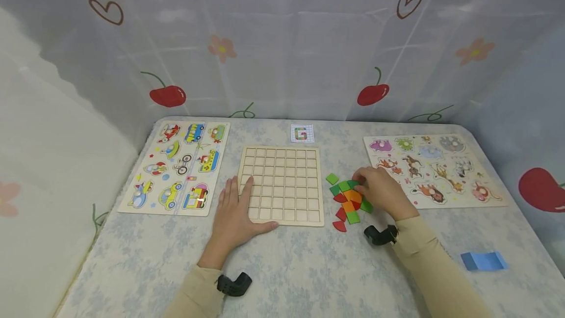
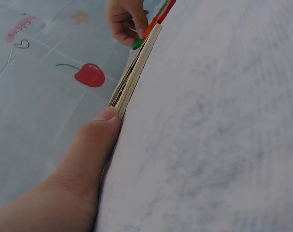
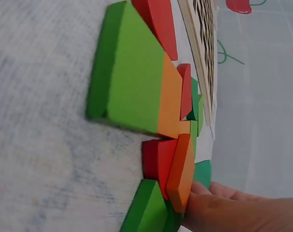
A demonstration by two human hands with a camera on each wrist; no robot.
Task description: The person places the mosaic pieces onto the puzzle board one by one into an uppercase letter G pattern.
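A square wooden grid board (image 1: 282, 223) lies flat on the table. My left hand (image 1: 232, 222) rests at its lower left corner with fingers straight, and the thumb (image 2: 90, 145) lies along the near edge. To the right of the board is a loose pile of green, red and orange pieces, among them a light green square (image 1: 353, 217) and a red quarter-round piece (image 1: 339, 226). At the pile's far right side my right hand (image 1: 380, 189) pinches a dark green piece (image 3: 202, 171) between thumb and fingers. An orange piece (image 3: 180, 169) leans against others beside the thumb.
Behind the board sits a small pattern card (image 1: 302, 133) with a coloured G. A vehicle puzzle board (image 1: 178, 171) lies to the left, an animal puzzle board (image 1: 434, 166) to the right. A folded blue piece (image 1: 484, 261) is near the right edge.
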